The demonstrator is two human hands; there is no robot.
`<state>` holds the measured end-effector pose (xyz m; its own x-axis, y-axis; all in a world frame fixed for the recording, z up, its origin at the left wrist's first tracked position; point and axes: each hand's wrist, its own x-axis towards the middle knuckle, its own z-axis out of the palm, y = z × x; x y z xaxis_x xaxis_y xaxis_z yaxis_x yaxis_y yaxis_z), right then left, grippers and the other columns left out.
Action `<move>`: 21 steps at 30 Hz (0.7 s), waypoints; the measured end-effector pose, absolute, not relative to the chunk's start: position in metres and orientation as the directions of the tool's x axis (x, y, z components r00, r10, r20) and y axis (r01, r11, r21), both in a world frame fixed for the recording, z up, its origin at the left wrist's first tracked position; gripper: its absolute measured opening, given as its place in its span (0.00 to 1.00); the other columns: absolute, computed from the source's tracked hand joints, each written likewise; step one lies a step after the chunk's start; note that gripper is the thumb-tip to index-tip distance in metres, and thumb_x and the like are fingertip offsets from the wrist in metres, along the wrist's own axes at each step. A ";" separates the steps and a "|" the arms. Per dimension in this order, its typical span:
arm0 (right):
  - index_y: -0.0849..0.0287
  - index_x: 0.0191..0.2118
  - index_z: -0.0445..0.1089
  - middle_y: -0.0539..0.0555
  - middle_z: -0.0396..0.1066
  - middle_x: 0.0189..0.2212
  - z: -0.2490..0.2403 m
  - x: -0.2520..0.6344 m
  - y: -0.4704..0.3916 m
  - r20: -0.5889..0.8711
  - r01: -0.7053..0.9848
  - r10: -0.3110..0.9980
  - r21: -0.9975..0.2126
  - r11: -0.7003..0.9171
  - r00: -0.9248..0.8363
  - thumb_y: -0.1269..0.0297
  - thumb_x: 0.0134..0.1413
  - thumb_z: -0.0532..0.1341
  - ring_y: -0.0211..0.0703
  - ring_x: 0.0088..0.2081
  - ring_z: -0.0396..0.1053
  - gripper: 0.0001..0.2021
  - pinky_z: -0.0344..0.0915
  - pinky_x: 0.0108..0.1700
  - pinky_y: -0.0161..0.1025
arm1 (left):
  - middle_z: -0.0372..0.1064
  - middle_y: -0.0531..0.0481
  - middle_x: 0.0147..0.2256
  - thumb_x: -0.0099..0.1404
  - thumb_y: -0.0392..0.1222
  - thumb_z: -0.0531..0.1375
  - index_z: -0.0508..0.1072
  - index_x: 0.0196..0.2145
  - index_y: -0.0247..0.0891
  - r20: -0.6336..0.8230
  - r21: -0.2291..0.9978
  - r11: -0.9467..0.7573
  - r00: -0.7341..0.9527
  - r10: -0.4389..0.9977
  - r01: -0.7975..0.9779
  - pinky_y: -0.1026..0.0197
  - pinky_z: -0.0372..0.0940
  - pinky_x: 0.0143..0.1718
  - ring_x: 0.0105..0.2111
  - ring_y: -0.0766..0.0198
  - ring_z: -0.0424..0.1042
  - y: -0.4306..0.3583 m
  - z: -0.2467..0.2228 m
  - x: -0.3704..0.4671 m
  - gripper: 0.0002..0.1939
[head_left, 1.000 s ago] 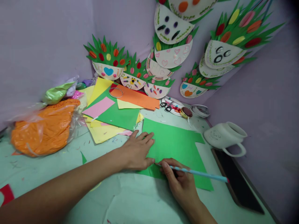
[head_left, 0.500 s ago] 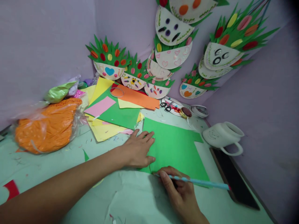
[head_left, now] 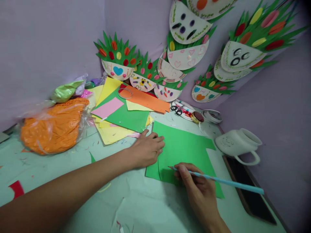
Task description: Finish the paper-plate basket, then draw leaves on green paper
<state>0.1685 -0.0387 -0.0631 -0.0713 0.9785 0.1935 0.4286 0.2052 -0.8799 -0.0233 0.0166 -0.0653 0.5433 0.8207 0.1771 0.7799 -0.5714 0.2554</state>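
A sheet of green paper (head_left: pixel 186 145) lies on the pale green table, with a dark curved line near its left edge. My left hand (head_left: pixel 146 150) rests across the left edge of this sheet, palm down, fingers loosely bent and holding nothing. In my right hand (head_left: pixel 198 184), a light blue pencil (head_left: pixel 230 183) is held in a writing grip. Its tip points left over the lower part of the sheet, to the right of the line; whether it touches the paper I cannot tell.
Left of the sheet are stacked coloured papers (head_left: pixel 136 120) and an orange bundle in plastic (head_left: pixel 54 129). Scissors (head_left: pixel 177 110) lie behind. At right stand a white mug (head_left: pixel 236 142) and a dark flat tablet-like object (head_left: pixel 252 191). Paper flower-basket crafts (head_left: pixel 119 69) line the wall.
My right hand has lifted the pencil tip from the sheet's lower edge and moved up and right. The fingers of my left hand have drawn closer together. The view has shifted slightly.
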 end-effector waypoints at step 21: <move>0.59 0.35 0.72 0.52 0.73 0.27 -0.088 0.146 -0.026 0.282 0.420 0.941 -0.843 0.337 -0.189 0.61 0.57 0.57 0.38 0.27 0.70 0.09 0.66 0.28 0.33 | 0.64 0.51 0.53 0.63 0.42 0.52 0.68 0.40 0.40 0.194 0.216 -0.570 0.537 0.821 0.793 0.43 0.49 0.52 0.50 0.54 0.60 0.017 -0.070 -0.022 0.09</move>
<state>0.1463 -0.0255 -0.0876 -0.1885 0.9406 0.2824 0.4201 0.3371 -0.8425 -0.0222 0.0171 -0.0701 0.5368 0.8211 0.1940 0.7931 -0.5695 0.2159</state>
